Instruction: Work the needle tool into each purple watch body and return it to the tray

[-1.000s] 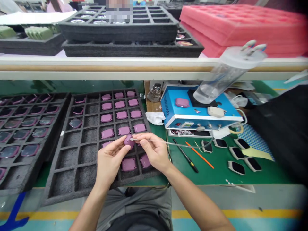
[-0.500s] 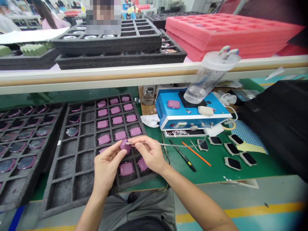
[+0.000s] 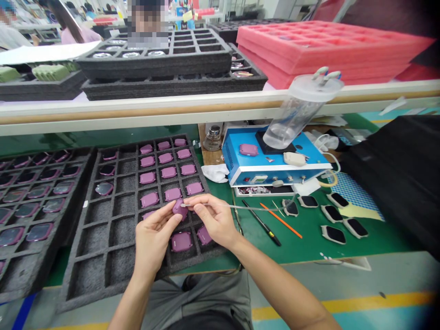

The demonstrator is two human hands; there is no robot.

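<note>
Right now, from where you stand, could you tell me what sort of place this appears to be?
It looks like an electronics assembly line: grey foam trays hold rows of purple device casings, a blue benchtop machine stands on a green bench mat, and pink foam trays lie stacked behind.

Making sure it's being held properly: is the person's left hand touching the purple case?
Touching. The head view shows the left hand with its fingers pressed against the side of the purple rounded-square case, holding it up.
</note>
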